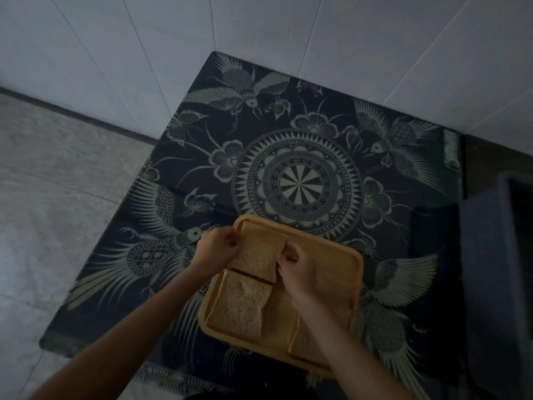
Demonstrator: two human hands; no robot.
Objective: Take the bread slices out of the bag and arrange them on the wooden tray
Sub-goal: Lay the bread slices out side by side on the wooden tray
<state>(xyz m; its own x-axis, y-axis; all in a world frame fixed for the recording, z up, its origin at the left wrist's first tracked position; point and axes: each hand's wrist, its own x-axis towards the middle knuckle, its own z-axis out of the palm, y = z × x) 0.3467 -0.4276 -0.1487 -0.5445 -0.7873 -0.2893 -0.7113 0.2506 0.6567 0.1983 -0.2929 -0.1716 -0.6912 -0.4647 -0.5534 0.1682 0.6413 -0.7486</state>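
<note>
A wooden tray point(340, 261) lies on the dark patterned table. One bread slice point(258, 255) sits at the tray's far left corner, with my left hand point(216, 246) pinching its left edge and my right hand point(294, 269) pinching its right edge. A second slice point(240, 304) lies flat just nearer to me, touching the first. A third slice point(302, 339) rests at the tray's near right, partly hidden under my right forearm. The bread bag is not in view.
The table point(300, 174) wears a dark cloth with birds and a round mandala pattern. A dark grey box-like object point(499, 269) stands at the right edge. White tiled wall point(259, 30) lies behind, and grey floor point(57, 183) to the left.
</note>
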